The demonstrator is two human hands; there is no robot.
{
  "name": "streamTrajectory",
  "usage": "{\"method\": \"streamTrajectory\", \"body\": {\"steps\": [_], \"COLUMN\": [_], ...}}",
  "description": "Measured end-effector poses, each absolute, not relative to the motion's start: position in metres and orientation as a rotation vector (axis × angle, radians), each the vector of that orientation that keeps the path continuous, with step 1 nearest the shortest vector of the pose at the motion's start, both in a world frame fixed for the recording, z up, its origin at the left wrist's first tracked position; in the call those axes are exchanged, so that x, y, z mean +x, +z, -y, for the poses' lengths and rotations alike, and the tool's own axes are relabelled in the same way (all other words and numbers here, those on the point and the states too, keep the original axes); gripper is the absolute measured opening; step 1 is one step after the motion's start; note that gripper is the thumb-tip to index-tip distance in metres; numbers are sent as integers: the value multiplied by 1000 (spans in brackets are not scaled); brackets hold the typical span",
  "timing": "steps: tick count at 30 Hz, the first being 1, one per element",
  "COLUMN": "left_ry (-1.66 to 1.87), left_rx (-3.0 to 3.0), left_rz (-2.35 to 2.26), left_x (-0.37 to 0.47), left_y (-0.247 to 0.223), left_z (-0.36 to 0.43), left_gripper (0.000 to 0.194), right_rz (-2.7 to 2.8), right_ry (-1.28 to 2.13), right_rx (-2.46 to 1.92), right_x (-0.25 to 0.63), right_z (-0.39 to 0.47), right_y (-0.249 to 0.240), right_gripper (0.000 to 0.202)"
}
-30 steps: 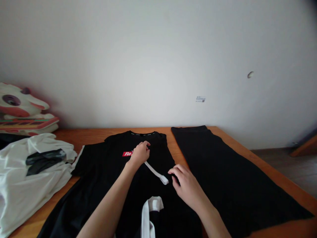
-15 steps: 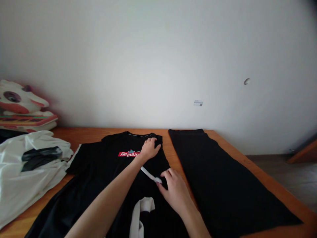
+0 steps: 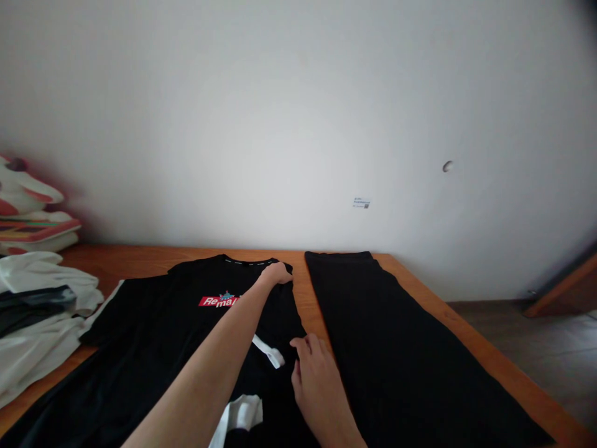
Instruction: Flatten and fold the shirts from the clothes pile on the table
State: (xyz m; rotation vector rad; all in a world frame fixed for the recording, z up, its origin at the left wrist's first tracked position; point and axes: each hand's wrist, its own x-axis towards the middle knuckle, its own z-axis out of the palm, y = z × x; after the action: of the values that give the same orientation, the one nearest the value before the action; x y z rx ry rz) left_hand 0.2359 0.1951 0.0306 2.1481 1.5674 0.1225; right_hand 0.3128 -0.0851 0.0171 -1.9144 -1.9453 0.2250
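- Black T-shirt (image 3: pixel 153 336): spread on the wooden worktop (image 3: pixel 135 253), neckline toward the wall (image 3: pixel 280 124), between a white garment at the left and a black garment at the right. A red printed panel (image 3: pixel 217 301) with white lettering, partly covered by the left forearm, marks its chest.
- Left hand (image 3: pixel 278 274): extended across the shirt to the shoulder beside the neckline. Its fingers are bent down at the cloth; their tips are hidden, so whether they grip it cannot be told.
- Right hand (image 3: pixel 317 379): palm down at the shirt's side edge, nearer the viewer. Its fingers are partly open, the forefinger curled and the thumb set apart from it.
- White strips: the farther strip (image 3: pixel 269 352) lies on the shirt just beside the right hand; the nearer strip (image 3: pixel 245 410), folded over, lies closer to the viewer.
- Black garment (image 3: pixel 401 348): laid flat, a narrow band of worktop separating its far part from the shirt.
- White garment (image 3: pixel 41 342): crumpled, with a dark patch.
- Toy (image 3: pixel 37 227): animal-shaped, with a keyboard, behind the white garment.
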Motion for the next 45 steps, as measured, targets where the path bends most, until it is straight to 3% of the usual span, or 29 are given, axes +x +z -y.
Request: {"method": "streamTrajectory", "body": {"steps": [10, 13, 17, 19, 24, 27, 32, 36, 42, 45], "left_ry": [451, 539, 585, 613, 692, 556, 340, 302, 393, 341], "left_rx": [2020, 1991, 2021, 2082, 2383, 2563, 2671, 2700, 2860, 3009], "left_rz": [-1466, -1432, -1366, -1353, -1207, -993, -1016, -1171, -1226, -1003], "left_x": [231, 232, 226, 216, 190, 186, 195, 203, 213, 216], "left_y": [13, 6, 10, 17, 25, 15, -13, -21, -6, 4], "left_z": [-203, -201, -201, -199, -170, -146, -134, -142, -126, -101], "left_gripper": [35, 37, 59, 62, 37, 31, 58, 65, 50, 36], "right_rz": [1947, 1948, 1991, 2015, 2005, 1988, 1997, 1976, 1950, 1963], "right_ry": [244, 185, 116, 117, 145, 167, 299, 314, 272, 218], "right_rx": [-1961, -1950, -1869, -1836, -1757, -1717, -1733, -1752, -1828, -1872], "right_x": [328, 325, 321, 319, 318, 317, 313, 311, 305, 306], "right_z": [87, 90, 93, 93, 90, 88, 84, 84, 82, 78], "right_y": [23, 22, 23, 23, 18, 16, 18, 23, 32, 32], "right_gripper": [31, 36, 51, 49, 40, 38, 36, 34, 20, 26]}}
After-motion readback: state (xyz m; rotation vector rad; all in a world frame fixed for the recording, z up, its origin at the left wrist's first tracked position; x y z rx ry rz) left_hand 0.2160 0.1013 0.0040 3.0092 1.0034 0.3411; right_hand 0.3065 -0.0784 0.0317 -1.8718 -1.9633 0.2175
